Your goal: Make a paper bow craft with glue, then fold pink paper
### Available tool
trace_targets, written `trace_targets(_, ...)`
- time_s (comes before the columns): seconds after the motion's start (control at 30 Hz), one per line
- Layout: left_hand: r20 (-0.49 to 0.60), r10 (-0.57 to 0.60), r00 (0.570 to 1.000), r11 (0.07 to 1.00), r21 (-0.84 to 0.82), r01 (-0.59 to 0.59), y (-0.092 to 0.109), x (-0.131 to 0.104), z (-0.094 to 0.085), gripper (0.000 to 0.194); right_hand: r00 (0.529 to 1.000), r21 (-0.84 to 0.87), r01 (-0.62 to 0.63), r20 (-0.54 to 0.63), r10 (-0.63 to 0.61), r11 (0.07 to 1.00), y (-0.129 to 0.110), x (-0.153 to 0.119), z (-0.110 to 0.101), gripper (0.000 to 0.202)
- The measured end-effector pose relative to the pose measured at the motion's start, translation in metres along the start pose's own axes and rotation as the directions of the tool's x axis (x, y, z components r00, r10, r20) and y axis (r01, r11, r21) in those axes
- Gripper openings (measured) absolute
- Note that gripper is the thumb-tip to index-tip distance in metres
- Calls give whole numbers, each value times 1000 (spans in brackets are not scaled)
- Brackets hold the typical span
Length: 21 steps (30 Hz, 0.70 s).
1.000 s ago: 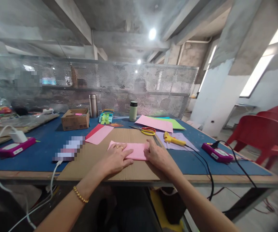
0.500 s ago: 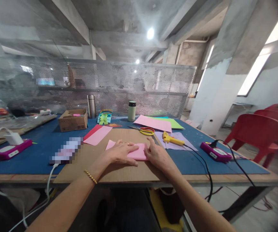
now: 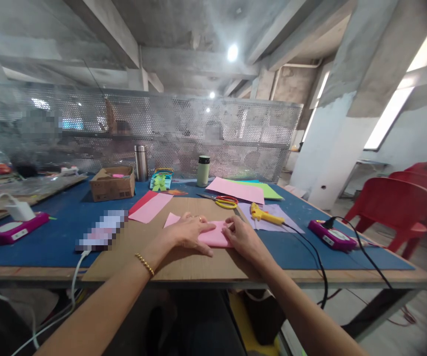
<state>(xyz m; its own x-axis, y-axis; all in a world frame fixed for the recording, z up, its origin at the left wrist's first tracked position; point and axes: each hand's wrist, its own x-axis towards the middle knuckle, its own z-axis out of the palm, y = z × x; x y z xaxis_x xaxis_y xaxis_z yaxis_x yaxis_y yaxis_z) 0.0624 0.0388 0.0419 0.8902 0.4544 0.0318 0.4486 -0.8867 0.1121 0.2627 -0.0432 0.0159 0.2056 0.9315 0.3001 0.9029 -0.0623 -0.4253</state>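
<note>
A folded sheet of pink paper point(image 3: 213, 240) lies on the brown cardboard point(image 3: 194, 269) in front of me. My left hand point(image 3: 191, 233) rests flat across its left part, fingers stretched and thumb apart, pressing it down. At the right end of the paper, my right hand point(image 3: 241, 238) has its fingers curled in, thumb and forefinger pinched together on the sheet. One pale pink corner sticks out left of my left hand. Scissors point(image 3: 226, 201) with yellow and red handles lie just beyond the paper. To the right, a yellow glue gun point(image 3: 267, 215) rests on a lilac sheet point(image 3: 290, 219).
Pink and red strips point(image 3: 152, 206) lie at the left, near a phone point(image 3: 102, 231) on a cable. Behind stand a cardboard box point(image 3: 112, 185), a steel flask point(image 3: 141, 163) and a green bottle point(image 3: 203, 171). Purple power strips point(image 3: 332, 235) sit at both sides.
My right hand's fingers have curled in, the raised forefinger coming down onto the paper. The left hand stays almost where it was.
</note>
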Motion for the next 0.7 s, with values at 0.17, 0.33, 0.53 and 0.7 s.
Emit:
trace_targets(0.17,18,-8,1000,1000,-8,8,4,-1,-3,84,998,-84,-57,15,59,995,-1,5,2,28)
trace_targets(0.33,55,-19,998,1000,1,19,3,0,-6,85,996,-215,-77,16,83,974,-2,11,4,27)
trace_targets(0.53,68,18,997,999,34,-20,-2,10,-6,95,996,-225,-72,26,79,972,3,16,5,28)
trace_targets(0.7,61,15,998,999,48,-18,-2,12,-7,95,998,-132,-55,30,60,990,3,11,3,29)
